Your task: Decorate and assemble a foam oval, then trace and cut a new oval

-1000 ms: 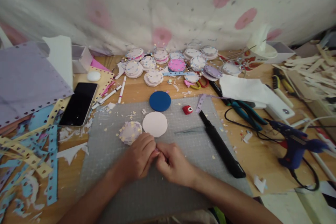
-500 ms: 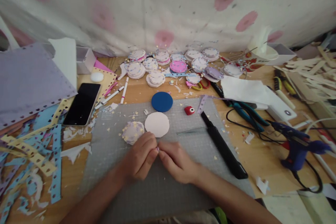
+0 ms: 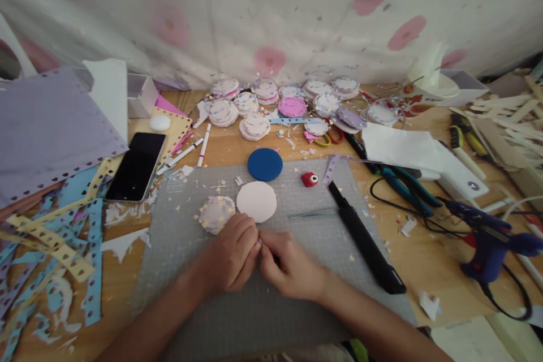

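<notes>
My left hand (image 3: 235,253) and my right hand (image 3: 292,264) meet fingertip to fingertip over the grey cutting mat (image 3: 314,311). Both are closed in a pinch around something tiny and pale, mostly covered by the fingers. Just beyond them lies a white paper disc (image 3: 256,202). A lilac-and-white disc dotted with small yellow hearts (image 3: 216,214) rests beside it, partly behind my left hand. Farther back are a blue oval disc (image 3: 264,164) and a small red craft punch (image 3: 309,179). To the right lies a black utility knife (image 3: 369,243).
Several decorated paper discs (image 3: 254,125) line the back of the wooden table. A phone (image 3: 136,167) and cut paper strips (image 3: 94,266) lie left. On the right are teal-handled pliers (image 3: 405,189), a blue glue gun (image 3: 487,237) and its cable, and white paper (image 3: 399,144).
The whole view has shifted slightly, so objects appear a little farther right. My hands stay pinched together in nearly the same position.
</notes>
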`<action>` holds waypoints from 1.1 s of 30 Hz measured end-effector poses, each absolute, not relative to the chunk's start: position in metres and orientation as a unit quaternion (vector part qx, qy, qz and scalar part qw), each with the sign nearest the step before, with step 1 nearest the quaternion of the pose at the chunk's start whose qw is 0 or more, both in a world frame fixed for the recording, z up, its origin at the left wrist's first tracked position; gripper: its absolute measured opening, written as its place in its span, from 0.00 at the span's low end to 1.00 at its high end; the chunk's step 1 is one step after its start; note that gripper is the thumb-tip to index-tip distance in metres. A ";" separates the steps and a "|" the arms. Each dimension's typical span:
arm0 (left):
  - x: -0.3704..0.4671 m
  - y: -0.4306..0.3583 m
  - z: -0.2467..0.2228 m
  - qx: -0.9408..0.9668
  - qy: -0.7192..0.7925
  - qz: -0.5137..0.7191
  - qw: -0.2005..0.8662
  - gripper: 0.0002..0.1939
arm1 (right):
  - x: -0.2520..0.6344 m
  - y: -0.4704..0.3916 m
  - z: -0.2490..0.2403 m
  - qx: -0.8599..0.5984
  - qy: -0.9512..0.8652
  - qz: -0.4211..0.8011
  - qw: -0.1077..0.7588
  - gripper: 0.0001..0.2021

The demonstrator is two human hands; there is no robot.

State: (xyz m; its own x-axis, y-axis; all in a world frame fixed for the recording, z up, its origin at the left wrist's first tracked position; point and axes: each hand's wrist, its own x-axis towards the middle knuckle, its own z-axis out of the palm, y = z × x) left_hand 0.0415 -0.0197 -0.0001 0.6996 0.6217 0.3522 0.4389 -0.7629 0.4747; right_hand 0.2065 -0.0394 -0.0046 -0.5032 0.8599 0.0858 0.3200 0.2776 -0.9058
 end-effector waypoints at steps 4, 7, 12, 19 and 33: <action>0.045 -0.021 -0.001 0.896 0.299 0.267 0.189 0.08 | 0.204 -0.039 -0.006 -0.417 -0.722 0.463 0.301 0.07; 0.047 -0.021 -0.002 0.886 0.306 0.277 0.210 0.08 | 0.202 -0.038 -0.004 -0.417 -0.711 0.469 0.318 0.08; 0.048 -0.024 0.000 0.832 0.342 0.334 0.283 0.11 | 0.204 -0.033 0.002 -0.392 -0.708 0.467 0.355 0.10; 0.044 -0.025 0.001 0.794 0.323 0.349 0.379 0.13 | 0.214 -0.033 -0.001 -0.373 -0.789 0.364 0.327 0.06; 0.045 -0.023 -0.002 0.862 0.295 0.291 0.292 0.10 | 0.211 -0.036 -0.002 -0.386 -0.779 0.393 0.300 0.05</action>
